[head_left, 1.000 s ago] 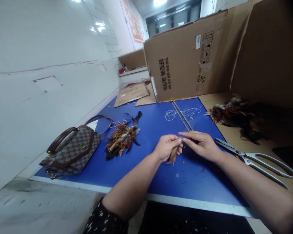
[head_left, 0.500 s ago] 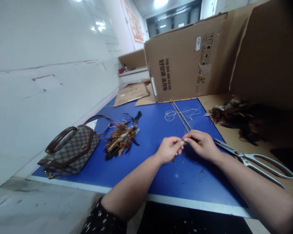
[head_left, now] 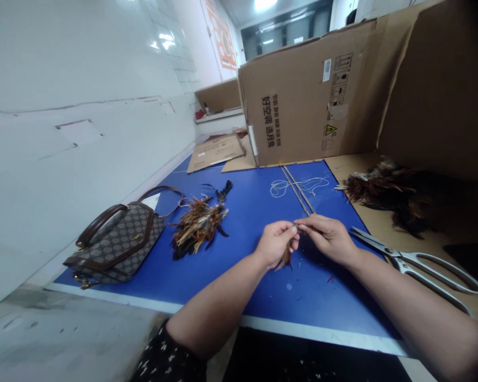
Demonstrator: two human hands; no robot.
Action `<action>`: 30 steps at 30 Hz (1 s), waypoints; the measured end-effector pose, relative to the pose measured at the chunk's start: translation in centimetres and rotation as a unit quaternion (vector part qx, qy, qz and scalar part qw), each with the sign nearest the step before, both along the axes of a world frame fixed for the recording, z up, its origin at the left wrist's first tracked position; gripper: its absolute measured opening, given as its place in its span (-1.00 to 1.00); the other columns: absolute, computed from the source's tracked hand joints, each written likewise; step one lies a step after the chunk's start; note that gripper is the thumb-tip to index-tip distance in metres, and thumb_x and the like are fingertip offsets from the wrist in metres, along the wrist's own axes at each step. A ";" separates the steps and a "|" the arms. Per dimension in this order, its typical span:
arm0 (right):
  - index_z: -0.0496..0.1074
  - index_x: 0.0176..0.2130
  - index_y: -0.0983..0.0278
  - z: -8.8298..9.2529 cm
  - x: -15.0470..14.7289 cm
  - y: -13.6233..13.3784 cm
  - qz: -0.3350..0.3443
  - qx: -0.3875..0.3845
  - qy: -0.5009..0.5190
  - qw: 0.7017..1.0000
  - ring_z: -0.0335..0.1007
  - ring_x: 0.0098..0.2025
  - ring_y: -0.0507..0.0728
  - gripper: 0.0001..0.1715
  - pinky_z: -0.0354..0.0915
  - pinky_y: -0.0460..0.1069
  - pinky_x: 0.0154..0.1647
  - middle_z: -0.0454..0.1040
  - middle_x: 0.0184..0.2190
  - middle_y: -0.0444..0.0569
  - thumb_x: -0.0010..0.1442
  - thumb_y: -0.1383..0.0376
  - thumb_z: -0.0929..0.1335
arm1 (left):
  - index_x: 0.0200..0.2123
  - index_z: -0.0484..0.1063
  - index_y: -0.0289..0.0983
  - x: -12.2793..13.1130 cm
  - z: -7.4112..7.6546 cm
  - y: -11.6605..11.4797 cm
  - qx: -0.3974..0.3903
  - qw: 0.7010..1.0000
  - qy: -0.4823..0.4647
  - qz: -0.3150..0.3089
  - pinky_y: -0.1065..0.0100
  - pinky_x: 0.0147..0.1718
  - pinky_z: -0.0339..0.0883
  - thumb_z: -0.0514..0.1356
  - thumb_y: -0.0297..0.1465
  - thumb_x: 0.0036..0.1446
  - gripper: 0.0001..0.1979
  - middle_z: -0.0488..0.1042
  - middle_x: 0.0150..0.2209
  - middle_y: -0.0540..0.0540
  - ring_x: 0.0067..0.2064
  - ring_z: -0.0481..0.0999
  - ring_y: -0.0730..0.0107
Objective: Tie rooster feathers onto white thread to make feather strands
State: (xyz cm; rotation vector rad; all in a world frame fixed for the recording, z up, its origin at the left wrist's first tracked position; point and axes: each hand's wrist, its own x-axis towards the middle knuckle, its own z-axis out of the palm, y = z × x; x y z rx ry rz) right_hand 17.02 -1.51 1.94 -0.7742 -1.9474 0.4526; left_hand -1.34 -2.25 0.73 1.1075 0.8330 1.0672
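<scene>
Brown feather under left hand

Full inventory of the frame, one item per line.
table top: 1, blue, centre
handbag: 1, brown patterned, left edge of table
feather pile: 1, brown-black, beside handbag
feather heap: 1, dark, far right
scissors: 1, silver, right of hands
cardboard box: 1, brown, far side
string: 1, white, looped before box
thin rods: 2, grey, across string
small feather: 1, brown, pinched between both hands
left hand: 1, shut on small feather
right hand: 1, pinches its quill
</scene>
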 end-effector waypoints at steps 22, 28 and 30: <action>0.38 0.28 0.30 -0.4 0.5 -0.2 -0.027 -0.097 -0.013 0.995 0.31 -0.50 0.04 -0.47 0.33 -0.05 -0.44 0.48 -0.42 -0.09 0.41 0.17 0.29 | -0.29 0.48 -0.35 -0.2 0.8 -0.2 0.018 0.999 0.023 -0.013 0.46 -0.51 0.25 0.35 -0.09 0.14 -0.61 0.45 -0.54 -0.02 -0.55 0.39 0.54; 0.53 -0.21 0.29 0.5 0.7 -0.5 -0.020 -0.096 -0.020 0.995 0.29 -0.47 0.05 -0.76 0.27 -0.05 -0.43 0.47 -0.47 -0.08 0.35 0.17 0.35 | -0.23 0.51 -0.36 -0.4 0.9 0.3 0.010 0.999 -0.046 0.017 0.49 -0.56 0.13 0.39 -0.14 0.10 -0.62 0.43 -0.44 0.01 -0.56 0.34 0.62; 0.49 -0.29 0.28 0.6 0.7 -0.6 -0.014 -0.086 -0.035 0.996 0.26 -0.48 0.05 -0.77 0.24 -0.05 -0.43 0.43 -0.50 -0.10 0.34 0.19 0.35 | -0.22 0.53 -0.35 -0.4 0.9 0.3 0.015 0.999 -0.039 0.027 0.48 -0.58 0.09 0.38 -0.15 0.12 -0.63 0.42 -0.44 0.01 -0.57 0.32 0.63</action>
